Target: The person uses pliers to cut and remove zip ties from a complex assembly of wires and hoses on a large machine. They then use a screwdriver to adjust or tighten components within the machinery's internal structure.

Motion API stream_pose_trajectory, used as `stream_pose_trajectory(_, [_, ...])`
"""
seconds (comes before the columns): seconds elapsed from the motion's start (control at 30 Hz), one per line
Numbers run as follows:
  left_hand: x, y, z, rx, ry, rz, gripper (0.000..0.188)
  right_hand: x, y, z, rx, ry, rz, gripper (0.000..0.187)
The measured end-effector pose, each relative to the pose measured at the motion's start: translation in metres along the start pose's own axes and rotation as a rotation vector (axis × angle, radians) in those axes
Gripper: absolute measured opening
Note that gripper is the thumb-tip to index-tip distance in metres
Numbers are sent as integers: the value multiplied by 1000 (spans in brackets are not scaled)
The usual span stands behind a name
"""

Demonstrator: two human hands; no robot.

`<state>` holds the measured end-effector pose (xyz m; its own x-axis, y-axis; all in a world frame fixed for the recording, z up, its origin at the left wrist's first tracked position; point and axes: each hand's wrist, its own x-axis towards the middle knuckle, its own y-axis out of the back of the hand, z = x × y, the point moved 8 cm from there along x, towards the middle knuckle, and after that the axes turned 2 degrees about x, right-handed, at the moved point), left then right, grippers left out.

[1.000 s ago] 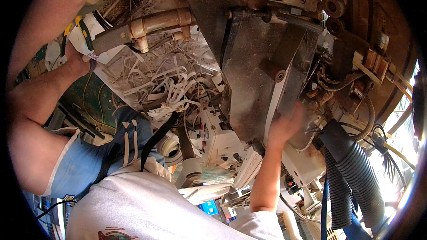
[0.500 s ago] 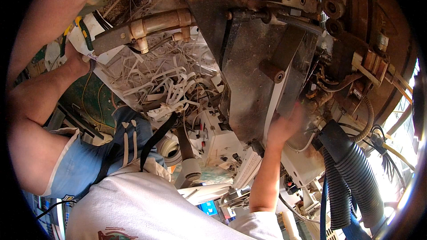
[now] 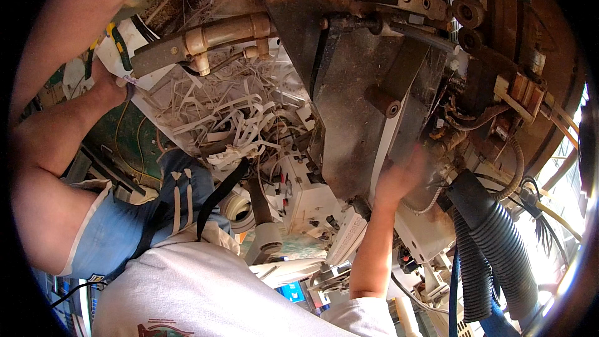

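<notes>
My right hand [image 3: 401, 178] reaches up from below to the dusty metal plate [image 3: 349, 106] of a large machine. It is beside the lower end of a pale, narrow strip [image 3: 385, 140] along that plate, close to brass-coloured fittings [image 3: 444, 143]. Blur and shadow smear its fingers, so whether it grips anything cannot be made out. My left arm [image 3: 78, 22] crosses the upper left corner; its hand lies outside the picture. Above the right hand, a round metal stud [image 3: 388, 103] juts from the plate.
A tangled heap of pale offcut strips [image 3: 224, 100] lies under a metal cylinder [image 3: 221, 31]. Black ribbed hoses [image 3: 499, 243] hang at right, near cables. A white box with knobs [image 3: 306, 193] stands near the centre. My bare leg [image 3: 68, 125] is at left.
The view has shifted very slightly. My right hand stays at the same place by the plate, with its fingers still blurred.
</notes>
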<state>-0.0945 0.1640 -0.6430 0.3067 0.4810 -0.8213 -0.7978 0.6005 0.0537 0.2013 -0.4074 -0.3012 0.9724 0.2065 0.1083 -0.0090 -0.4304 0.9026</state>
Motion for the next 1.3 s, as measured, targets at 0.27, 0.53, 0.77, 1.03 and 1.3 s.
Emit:
stream_pose_trajectory(0.27, [-5,1,4,126,39,84,40,1,-2,2,145,-118,21,33])
stream_pose_trajectory(0.53, [-21,-25,11,-51,136,14,32,1,1,3,120,-45,41,33])
stream_pose_trajectory(0.77, [-49,-51,30,-146,179,116,44,0,-1,3,145,-90,23,32])
stream_pose_trajectory(1.03, [-2,0,0,56,-2,-87,43,3,-3,1,170,-99,12,31])
stream_pose_trajectory(1.3, [-44,-40,17,-238,299,150,49,1,1,0,-40,71,12,33])
